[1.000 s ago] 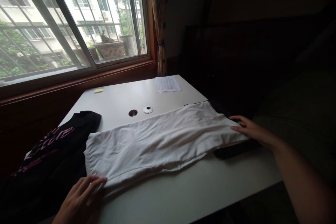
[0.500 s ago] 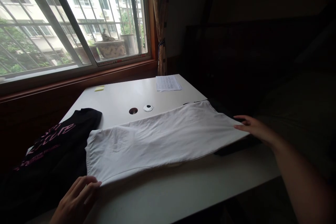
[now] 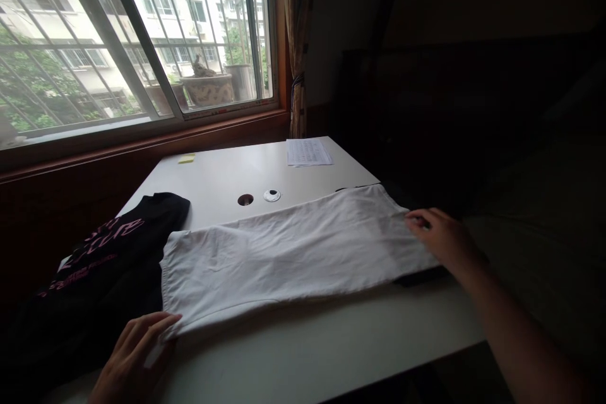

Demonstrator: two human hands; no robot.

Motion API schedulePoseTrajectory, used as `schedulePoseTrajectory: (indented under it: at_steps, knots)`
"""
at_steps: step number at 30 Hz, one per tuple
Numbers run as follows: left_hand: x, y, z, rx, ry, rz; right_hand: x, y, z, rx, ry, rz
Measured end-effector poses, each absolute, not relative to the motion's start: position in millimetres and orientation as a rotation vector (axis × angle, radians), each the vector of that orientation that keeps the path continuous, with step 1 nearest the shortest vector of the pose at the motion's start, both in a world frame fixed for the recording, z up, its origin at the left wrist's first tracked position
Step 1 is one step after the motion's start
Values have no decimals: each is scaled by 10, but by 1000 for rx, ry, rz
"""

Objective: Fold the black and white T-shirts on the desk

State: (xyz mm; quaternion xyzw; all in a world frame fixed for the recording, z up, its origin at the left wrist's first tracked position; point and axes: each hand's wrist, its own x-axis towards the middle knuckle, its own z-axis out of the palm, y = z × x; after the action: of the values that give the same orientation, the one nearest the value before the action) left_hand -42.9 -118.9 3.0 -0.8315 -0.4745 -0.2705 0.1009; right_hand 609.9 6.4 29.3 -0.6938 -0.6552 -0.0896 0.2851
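A folded white garment (image 3: 293,252) stretches across the table, with a gathered edge at its left end and light creases along its surface. My left hand (image 3: 137,347) is at its near left corner, thumb and fingers closed on the cloth. At the other end, my right hand (image 3: 438,237) pinches the garment's right edge, the fingertips bent inward. Beside the left end lies a black garment (image 3: 127,252) with pink lettering. A strip of dark cloth (image 3: 421,276) shows from under the white garment near my right hand.
The white table (image 3: 227,167) has a round cable hole (image 3: 245,200) and a white round cap (image 3: 272,196). Printed sheets (image 3: 309,153) and a yellow sticky note (image 3: 186,158) lie at the back. A barred window (image 3: 218,31) and a tied curtain (image 3: 297,88) stand behind.
My right hand has moved left and inward along the garment's right end, which now lies lower and less stretched. My left hand stays at its corner. The view has shifted slightly.
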Motion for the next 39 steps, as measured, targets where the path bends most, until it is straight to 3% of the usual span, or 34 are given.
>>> schedulePoseTrajectory:
  at_steps: [6, 10, 27, 39]
  knots:
    - [-436, -1238, 2, -2411, -1504, -817, 4634, -238, 406, -1087, -2360, 264]
    - [-398, -1292, 24, -2396, -1500, -837, 4138, -374, 226, -918, -2532, 301]
    - [-408, -1265, -69, -2512, -1451, -837, 4210, -430, 43, -819, -2489, 78]
    - [-337, -1295, -10, -2600, -1606, -732, 4216, -475, 94, -964, -2607, 340]
